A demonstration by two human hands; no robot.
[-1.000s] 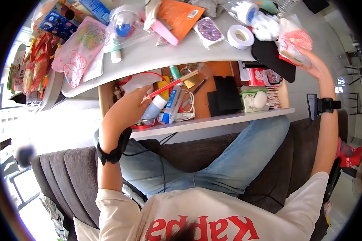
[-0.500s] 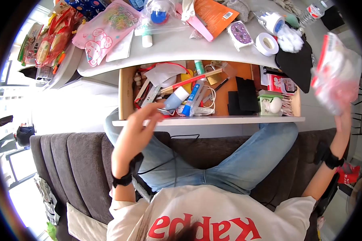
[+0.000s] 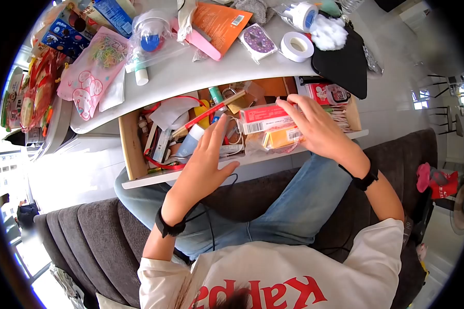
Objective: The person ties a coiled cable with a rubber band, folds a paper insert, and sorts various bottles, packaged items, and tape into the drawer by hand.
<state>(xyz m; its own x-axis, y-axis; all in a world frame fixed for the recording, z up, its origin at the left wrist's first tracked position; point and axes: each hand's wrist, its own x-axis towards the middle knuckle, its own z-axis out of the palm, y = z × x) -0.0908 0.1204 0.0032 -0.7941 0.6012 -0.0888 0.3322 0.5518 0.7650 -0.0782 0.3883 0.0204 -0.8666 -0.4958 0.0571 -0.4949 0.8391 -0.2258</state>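
My right hand (image 3: 319, 129) grips a clear plastic bag (image 3: 255, 145) over the open drawer (image 3: 134, 149). Inside the bag show a red and white box (image 3: 265, 118) and a yellow box (image 3: 282, 137). My left hand (image 3: 203, 159) is over the drawer's front edge, fingers spread and holding nothing, left of the bag. Below and beyond it in the drawer lie a grey-blue tube with a white cap (image 3: 189, 141), a red stick (image 3: 203, 116), a green glue stick (image 3: 216, 95) and a white cable (image 3: 237, 136). The bag hides part of the drawer's middle.
On the grey table (image 3: 191, 72) are a pink pouch (image 3: 95, 77), an orange packet (image 3: 222, 23), a white tape roll (image 3: 297, 47), a purple-patterned packet (image 3: 258, 41) and a black mat (image 3: 340, 64). A dark sofa (image 3: 103, 232) is behind my legs.
The bag has come from the table's right side to above the drawer in my right hand. My left hand has moved back from the drawer's contents and now is spread near the bag.
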